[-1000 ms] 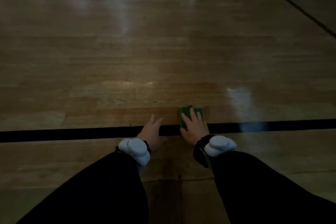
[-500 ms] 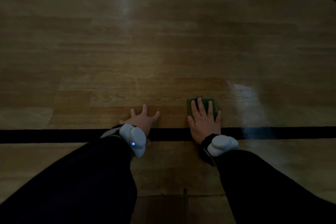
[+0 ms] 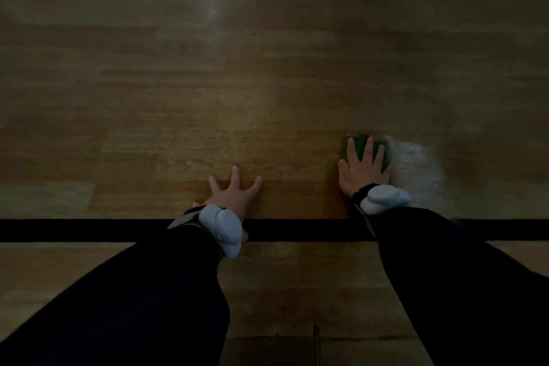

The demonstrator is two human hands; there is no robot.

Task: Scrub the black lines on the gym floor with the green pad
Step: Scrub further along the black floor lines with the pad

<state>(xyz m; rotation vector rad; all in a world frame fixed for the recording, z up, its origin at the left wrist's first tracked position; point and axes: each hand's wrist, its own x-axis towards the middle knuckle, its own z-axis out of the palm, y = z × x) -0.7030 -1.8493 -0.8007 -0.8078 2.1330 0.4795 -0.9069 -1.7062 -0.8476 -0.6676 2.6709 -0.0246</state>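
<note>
Right hand (image 3: 364,171) flat, fingers spread, pressing pad (image 3: 361,144) at 12 o'clock of the line (image 3: 297,229) (clear of it); left hand (image 3: 233,194) splayed on floor (image 3: 208,98).

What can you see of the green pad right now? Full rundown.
The green pad is a small, flat, roughly rectangular scrubber, dark green. It lies flat on the wooden floor, on the far side of the black line and not touching it. The right hand presses on it with straight, spread fingers, covering most of it; only the far edge and strips between fingers show. A pale glossy patch lies right beside it.
</note>
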